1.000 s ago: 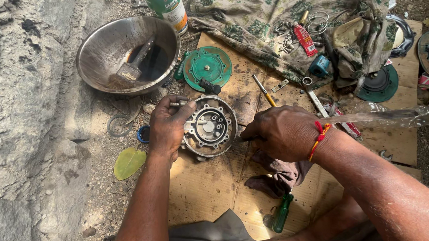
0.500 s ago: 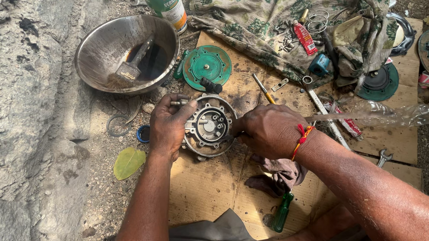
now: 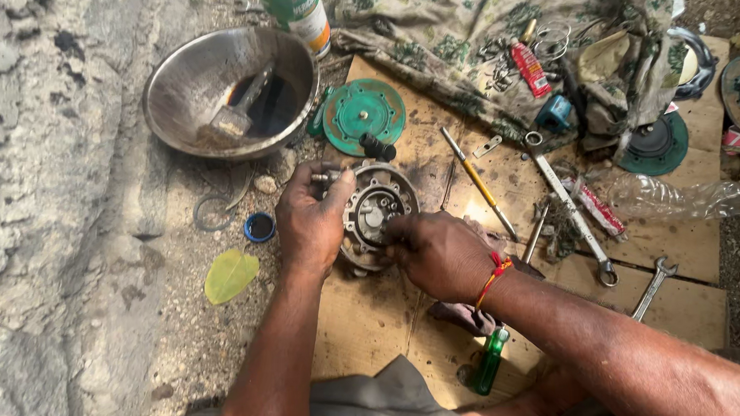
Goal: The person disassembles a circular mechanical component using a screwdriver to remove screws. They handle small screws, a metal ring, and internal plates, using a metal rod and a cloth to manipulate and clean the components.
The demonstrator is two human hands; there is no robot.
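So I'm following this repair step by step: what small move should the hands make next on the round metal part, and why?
Probably seat the piece the right hand pinches at the hub of the round metal part, pressing it straight in. The left hand already grips the part's rim and steadies it on the cardboard, and the right fingertips sit at its centre.

A round grey metal housing with a ring of holes (image 3: 376,214) lies on a brown cardboard sheet (image 3: 367,318). The left hand (image 3: 311,219) grips its left rim, while the right hand (image 3: 440,251) has its fingertips at its centre. Far left sits a dented steel bowl (image 3: 203,82) with dark liquid; just beyond the housing lies a green metal disc (image 3: 363,114).
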